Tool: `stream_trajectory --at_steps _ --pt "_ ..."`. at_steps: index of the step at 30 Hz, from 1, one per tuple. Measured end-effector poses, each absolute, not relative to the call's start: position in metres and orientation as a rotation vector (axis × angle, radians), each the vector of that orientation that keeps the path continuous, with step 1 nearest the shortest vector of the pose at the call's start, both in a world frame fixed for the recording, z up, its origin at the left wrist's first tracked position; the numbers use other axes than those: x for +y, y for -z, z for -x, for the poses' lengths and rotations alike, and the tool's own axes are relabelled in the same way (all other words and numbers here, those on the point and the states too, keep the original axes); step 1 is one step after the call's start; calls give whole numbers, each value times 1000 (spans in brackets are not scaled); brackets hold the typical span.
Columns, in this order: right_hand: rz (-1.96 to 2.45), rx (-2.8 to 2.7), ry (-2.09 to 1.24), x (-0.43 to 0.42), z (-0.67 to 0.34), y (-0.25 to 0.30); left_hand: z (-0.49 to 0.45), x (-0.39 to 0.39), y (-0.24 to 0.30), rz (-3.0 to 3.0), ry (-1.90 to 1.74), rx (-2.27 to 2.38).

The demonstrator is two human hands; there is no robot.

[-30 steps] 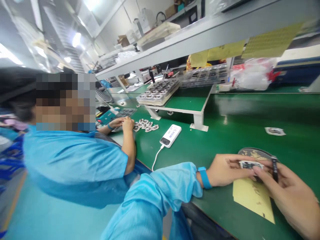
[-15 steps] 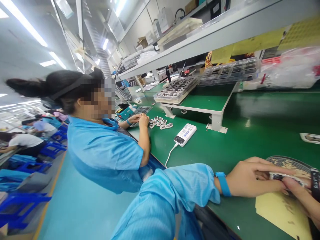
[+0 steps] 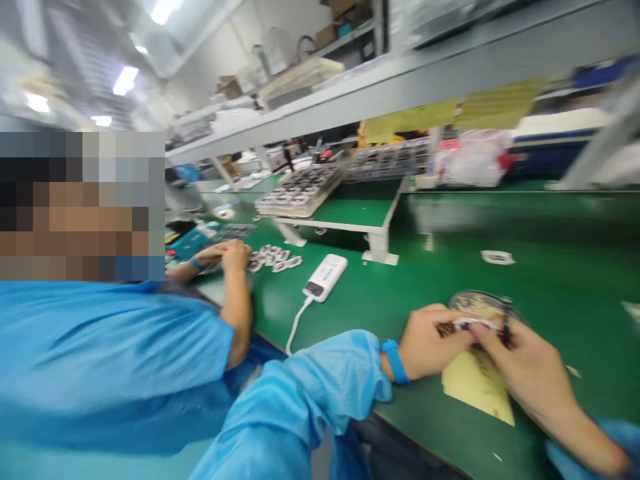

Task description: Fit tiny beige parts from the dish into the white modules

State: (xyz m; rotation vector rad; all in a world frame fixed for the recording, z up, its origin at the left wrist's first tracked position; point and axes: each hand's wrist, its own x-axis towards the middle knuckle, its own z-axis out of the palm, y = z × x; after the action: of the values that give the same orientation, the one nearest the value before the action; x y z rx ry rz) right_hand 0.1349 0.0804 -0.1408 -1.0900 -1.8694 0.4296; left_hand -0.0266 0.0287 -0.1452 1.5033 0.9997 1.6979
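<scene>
My left hand (image 3: 431, 341), with a blue wristband, is closed on one end of a small white-rimmed part (image 3: 464, 324). The thumb of my right hand (image 3: 533, 367) presses the other end, so both hands hold it. A slim black tool (image 3: 507, 321) stands out of my right hand; its kind is blurred. Just behind the fingers is a round dish (image 3: 457, 300) of small beige pieces, partly hidden. Below the hands lies a yellow paper sheet (image 3: 477, 393) on the green bench.
A co-worker in blue (image 3: 125, 353) sits at left, hands near several small white-rimmed parts (image 3: 280, 259). A white power bank (image 3: 327, 275) with a cable lies between us. A low stand (image 3: 383, 247) bears stacked trays (image 3: 300, 190). Another white-rimmed piece (image 3: 497, 257) lies behind the dish.
My view has swung to the right, so hands, dish and power bank appear further left. My right hand now shows fully. Both hands still hold the small part.
</scene>
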Motion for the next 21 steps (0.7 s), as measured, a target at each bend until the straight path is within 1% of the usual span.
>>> stream_trajectory --at_steps 2,6,9,11,15,21 --pt "1076 -1866 -522 74 -128 130 28 29 141 -1481 -1644 985" --pt "971 -1928 -582 75 -129 115 34 40 144 -1349 -1557 809" --pt "938 -1841 -617 75 -137 109 37 44 149 -1426 -1516 818" --pt "904 -1811 -540 72 -141 105 39 42 150 -1561 -1515 915" --pt "753 -1985 -380 67 -143 98 39 37 146 -1788 -1517 1054" --pt "599 -2219 -255 74 -152 103 40 37 147 -1860 -1534 1082"
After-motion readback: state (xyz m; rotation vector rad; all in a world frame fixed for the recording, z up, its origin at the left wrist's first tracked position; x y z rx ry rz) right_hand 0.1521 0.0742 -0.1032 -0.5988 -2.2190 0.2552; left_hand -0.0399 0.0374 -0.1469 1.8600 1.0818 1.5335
